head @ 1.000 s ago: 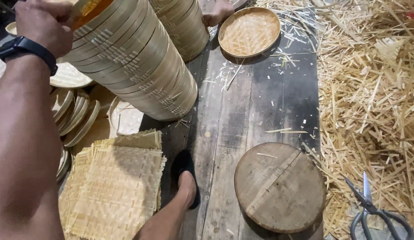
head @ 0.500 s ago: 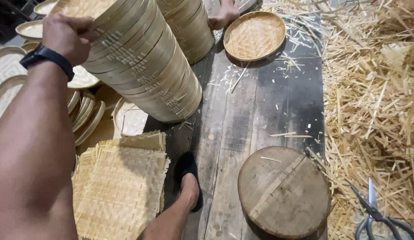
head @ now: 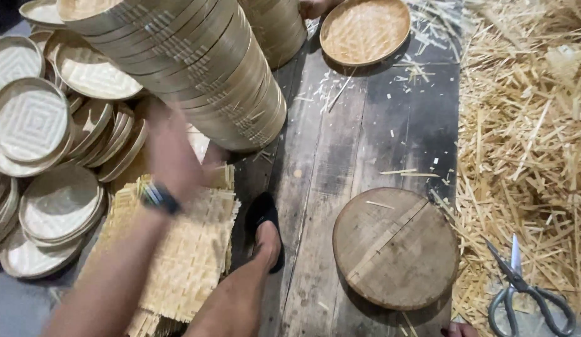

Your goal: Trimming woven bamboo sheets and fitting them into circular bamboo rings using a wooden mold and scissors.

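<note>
My left hand (head: 172, 146) is a motion-blurred shape in front of the foot of a tall leaning stack of round woven bamboo trays (head: 196, 75). It hangs just above a pile of square woven bamboo mats (head: 178, 262). A dark watch (head: 158, 196) sits on that wrist. Nothing shows in the hand, but the blur hides its fingers. My right hand is out of view. My foot in a dark sandal (head: 265, 234) rests on the plank floor beside the mats.
Loose woven trays (head: 28, 118) lie spread at the left. Behind stand a second tray stack (head: 278, 25) and a single tray (head: 365, 31), with another person's hand (head: 315, 6) at the top edge. A round wooden board (head: 396, 246), scissors (head: 527, 293) and bamboo strips (head: 527, 125) lie right.
My left hand has let go of the top of the tall stack and dropped down toward the woven mats. The view has shifted left, showing more loose trays.
</note>
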